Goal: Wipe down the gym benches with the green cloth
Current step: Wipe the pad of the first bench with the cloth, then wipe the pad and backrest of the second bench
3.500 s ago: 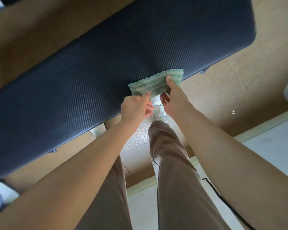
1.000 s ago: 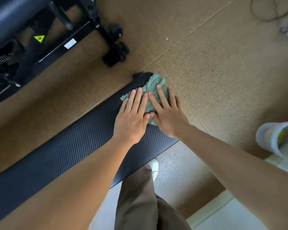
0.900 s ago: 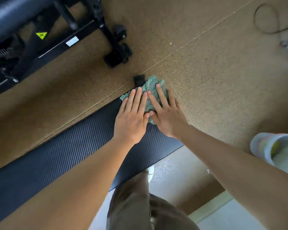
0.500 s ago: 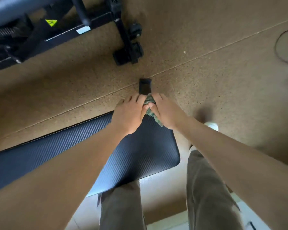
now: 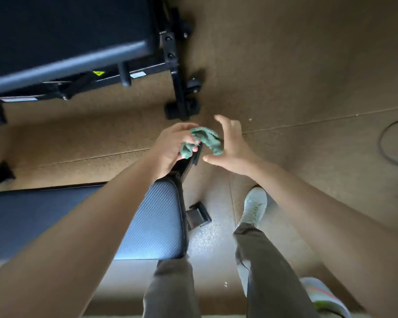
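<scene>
Both hands have come up off the pad since a second ago, when they lay flat on the cloth [image 5: 202,140] at the bench's end; the cloth is now gathered into a wad and held in the air at mid frame, above the black bracket beyond the pad's end. The left hand [image 5: 170,148] grips it, fingers curled tight round the lower part, while the right hand [image 5: 232,148] stands wide open just beside it, fingers spread, its palm near or touching the cloth's free end; I cannot tell which. By my reading, the near bench [image 5: 152,221], lower left, has been wiped through to its end and that pass is finished. A second bench [image 5: 67,37], upper left, lies well apart from the hands and looks still to be done, so roughly half of the task may remain. The cloth is teal-green, crumpled, with a wavy knitted texture, soft and limp where it hangs. The near pad is dark with a fine ribbed weave; no streaks or damp marks can be made out on it.
</scene>
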